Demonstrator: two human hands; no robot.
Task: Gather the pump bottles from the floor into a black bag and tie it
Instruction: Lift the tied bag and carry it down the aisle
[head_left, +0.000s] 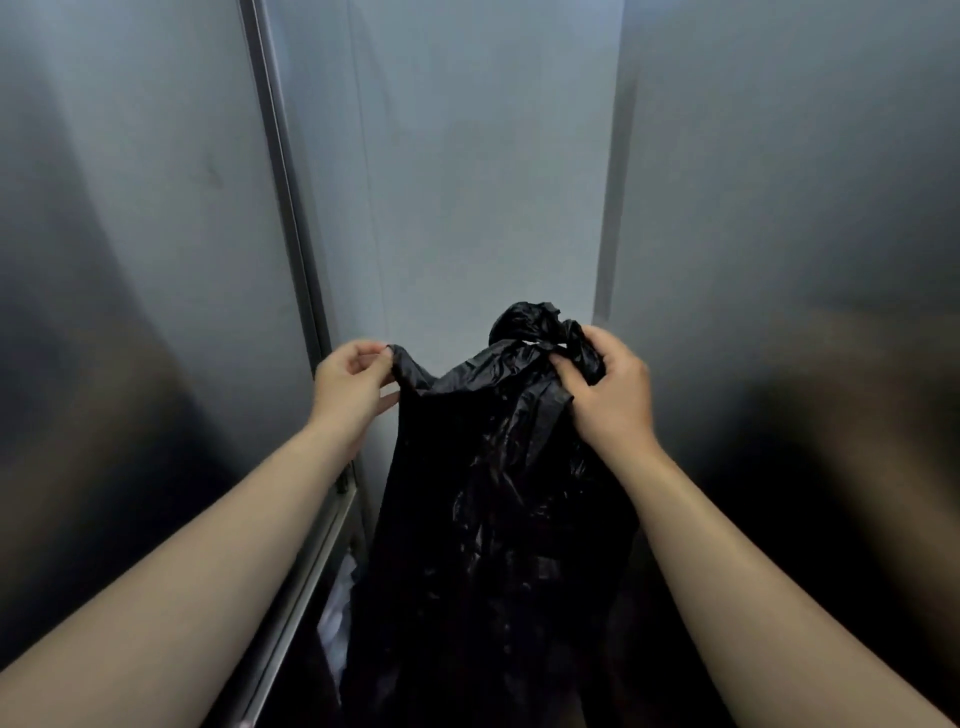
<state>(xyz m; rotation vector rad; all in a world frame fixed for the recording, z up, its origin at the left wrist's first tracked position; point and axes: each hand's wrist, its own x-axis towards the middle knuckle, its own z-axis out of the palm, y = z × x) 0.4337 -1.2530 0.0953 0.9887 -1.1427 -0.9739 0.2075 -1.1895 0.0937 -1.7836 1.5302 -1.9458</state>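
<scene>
Left hand (353, 382): grip pinched on the bag's left top corner.
Black bag (498, 493): hangs between both hands, before grey metal panels (156, 208). The film is thin, soft and slippery, and probably tears easily. No pump bottles visible.
Right hand (608, 387): grip clamped round the bunched top edge. These gathered ears look like the safest hold for tying.

Two bare arms and hands of one person, seen from the head camera.
The left forearm (182, 571) and right forearm (753, 571) are uncovered up to the wrists, smooth and slender. The left hand (353, 387) and right hand (608, 395) are bare as well. The fingers (571, 382) are too softly lit to show nail detail.
</scene>
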